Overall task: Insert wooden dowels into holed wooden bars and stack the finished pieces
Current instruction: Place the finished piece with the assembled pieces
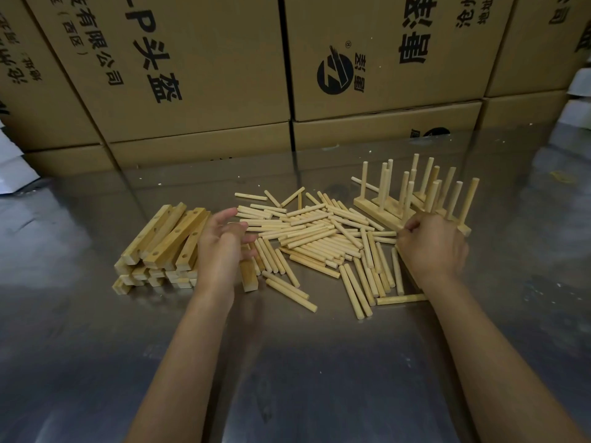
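While the left hand (224, 244) is hovering with fingers spread and holding nothing, just beside the holed bars (166, 241), their long axes are running away from the person. The right hand (431, 244), fingers curled, is gripping a finished piece (399, 203); loose dowels (319, 238) are lying between.

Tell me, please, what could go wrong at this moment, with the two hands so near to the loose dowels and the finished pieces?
1. The right hand is close against the finished pieces, whose dowels stand upright; a bump might tip them.
2. The loose dowels lie in a crossed heap and are round, so some may roll away across the smooth metal table.
3. The left hand hovers beside the stack of holed bars, which already looks uneven and could slide.
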A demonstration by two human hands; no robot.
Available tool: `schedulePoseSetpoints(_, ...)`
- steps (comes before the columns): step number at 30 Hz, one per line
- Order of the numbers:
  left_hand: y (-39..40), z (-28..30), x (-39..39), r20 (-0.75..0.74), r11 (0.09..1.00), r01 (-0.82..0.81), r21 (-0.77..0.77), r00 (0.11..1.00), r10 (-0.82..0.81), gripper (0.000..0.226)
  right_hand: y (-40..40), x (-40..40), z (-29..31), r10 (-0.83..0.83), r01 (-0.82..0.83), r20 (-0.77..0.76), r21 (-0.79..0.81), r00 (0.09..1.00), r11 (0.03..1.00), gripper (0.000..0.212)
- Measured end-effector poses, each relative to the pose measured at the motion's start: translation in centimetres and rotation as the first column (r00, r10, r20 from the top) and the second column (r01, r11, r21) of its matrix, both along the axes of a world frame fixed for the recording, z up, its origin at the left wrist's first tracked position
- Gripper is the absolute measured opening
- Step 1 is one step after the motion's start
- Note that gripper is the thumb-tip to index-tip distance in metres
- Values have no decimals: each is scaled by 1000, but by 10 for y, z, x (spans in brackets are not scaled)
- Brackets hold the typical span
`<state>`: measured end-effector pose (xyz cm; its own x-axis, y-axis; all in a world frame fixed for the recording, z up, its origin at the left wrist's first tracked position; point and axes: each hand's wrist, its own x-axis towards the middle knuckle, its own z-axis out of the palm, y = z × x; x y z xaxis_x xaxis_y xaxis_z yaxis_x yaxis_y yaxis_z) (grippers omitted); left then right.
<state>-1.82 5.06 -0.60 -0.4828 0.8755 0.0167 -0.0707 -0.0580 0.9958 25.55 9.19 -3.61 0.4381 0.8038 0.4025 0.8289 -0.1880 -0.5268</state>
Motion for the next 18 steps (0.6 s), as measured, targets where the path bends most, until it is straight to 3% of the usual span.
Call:
schedulePoseSetpoints(3,-2,2,-4,-86,1000,-21,8,996,22,33,-5,1,3,25,-25,10,-29,1000,999,11)
schedulePoseSetpoints(6,-2,2,-12,-300,996,-92,5,950,89,34,-9,-1,7,46,-46,6,-17,999,999,13)
schedulePoseSetpoints(9,-3,3,-20,-487,978,-196,74,849,207,27,-13,-6,11,61,-61,-5,25,998,998,15)
schedulePoseSetpoints(11,-4,2,-24,-633,969,-223,111,735,242,22,-17,-11,14,83,-83,-11,51,996,995,15)
schedulePoseSetpoints(13,-6,-1,-21,-802,978,-208,32,578,149,17,-20,-17,15,114,-113,-13,71,993,991,15)
schedulePoseSetpoints(15,-7,-6,-12,-886,969,-196,-148,461,-42,30,-22,-22,16,133,-132,-12,79,991,988,15)
schedulePoseSetpoints(18,-5,-15,2,-893,941,-172,-293,400,-205,52,-25,-30,16,165,-163,-21,67,986,984,16)
